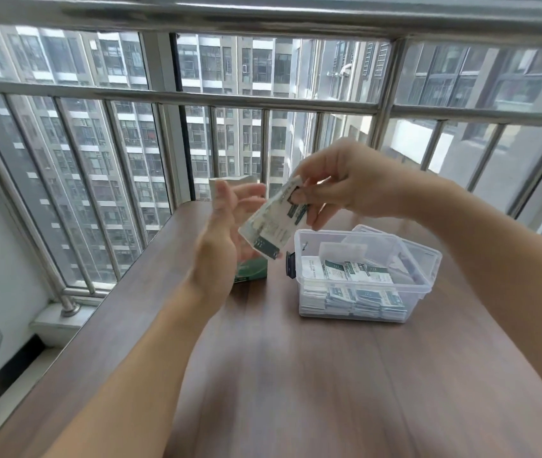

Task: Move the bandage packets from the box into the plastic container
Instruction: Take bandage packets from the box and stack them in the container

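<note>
Mid-transfer: bandage packets [271,226] pinched in right hand [345,180], left hand [220,233] slack-fingered beside box [249,274]. Next, likely: lowering into plastic container [428,285].

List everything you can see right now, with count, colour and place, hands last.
box: one, green and white, upright on the table behind the left hand
held packets: a small bunch, white and dark green, in the air left of the container
plastic container: one, clear, open, on the table at right
packets in container: many, white and dark green, stacked inside
table: one, brown wood
railing: one, steel, before the window
left hand: open, in front of the box
right hand: pinches the held packets
</note>
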{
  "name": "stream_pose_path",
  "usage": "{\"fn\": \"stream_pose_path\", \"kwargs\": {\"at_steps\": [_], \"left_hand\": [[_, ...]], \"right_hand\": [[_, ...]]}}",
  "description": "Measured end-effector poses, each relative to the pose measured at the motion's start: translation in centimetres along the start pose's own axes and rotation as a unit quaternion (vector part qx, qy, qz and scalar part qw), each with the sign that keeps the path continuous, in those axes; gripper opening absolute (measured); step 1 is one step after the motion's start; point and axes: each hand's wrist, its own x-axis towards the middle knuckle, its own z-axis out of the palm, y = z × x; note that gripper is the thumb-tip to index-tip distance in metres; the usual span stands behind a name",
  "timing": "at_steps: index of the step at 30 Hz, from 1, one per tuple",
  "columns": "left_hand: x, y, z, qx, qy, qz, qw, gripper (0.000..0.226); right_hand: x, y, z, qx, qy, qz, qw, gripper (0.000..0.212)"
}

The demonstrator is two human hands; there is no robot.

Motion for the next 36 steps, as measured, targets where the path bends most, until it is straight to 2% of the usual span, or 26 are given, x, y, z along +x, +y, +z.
{"fn": "stream_pose_path", "kwargs": {"at_steps": [2,4,6,12,15,19,23,26,28,29,30,32,34,36], "left_hand": [[-0.1,0.3,0.3,-0.040,-0.087,-0.098,0.991,0.070],[-0.5,0.2,0.7,-0.054,-0.132,-0.151,0.978,0.062],[-0.8,-0.1,1.4,-0.075,-0.129,-0.170,0.974,0.055],[-1.2,-1.0,2.7,-0.085,-0.101,-0.185,0.974,0.055],[-1.2,-1.2,3.1,-0.077,-0.087,-0.178,0.977,0.051],[-1.2,-1.6,3.8,-0.068,-0.036,-0.124,0.989,0.046],[-1.5,-1.5,4.4,-0.069,-0.043,-0.111,0.991,0.052],[-1.4,-1.8,4.2,-0.025,-0.033,-0.095,0.995,0.061],[-1.2,-2.4,3.6,0.049,0.002,-0.011,0.999,0.048],[-1.1,-2.9,3.2,0.124,0.020,0.054,0.991,0.041],[-1.0,-3.5,2.9,0.216,0.028,0.122,0.968,0.036],[-1.0,-4.3,2.6,0.372,-0.004,0.218,0.903,0.036],[-1.3,-4.9,2.7,0.472,-0.078,0.252,0.841,0.042],[-1.7,-5.4,3.0,0.540,-0.143,0.244,0.793,0.053]], "right_hand": [[-0.3,-0.2,0.2,-0.021,-0.006,-0.022,1.000,0.031],[-0.5,0.0,0.5,-0.068,-0.004,-0.035,0.997,0.021],[-0.7,0.2,0.8,-0.083,-0.011,-0.033,0.996,0.007],[-1.3,1.2,1.6,-0.075,0.006,-0.034,0.997,0.018],[-1.8,1.4,1.4,-0.077,0.000,-0.034,0.996,0.022],[-2.0,1.6,1.0,-0.073,-0.009,-0.040,0.996,0.018],[-2.3,1.5,1.2,-0.046,-0.046,-0.018,0.998,0.011],[-2.7,2.1,-1.1,-0.032,-0.034,0.030,0.998,0.009],[-2.7,3.4,-4.2,-0.068,-0.026,0.096,0.993,0.009],[-2.5,4.2,-5.7,-0.096,-0.044,0.137,0.985,0.009],[-2.3,5.2,-6.8,-0.120,-0.077,0.179,0.973,0.009],[-1.7,6.9,-7.7,-0.153,-0.162,0.249,0.943,0.010],[-0.9,8.2,-7.0,-0.192,-0.238,0.282,0.910,0.011],[-0.1,9.2,-5.7,-0.234,-0.278,0.296,0.883,0.011]]}}
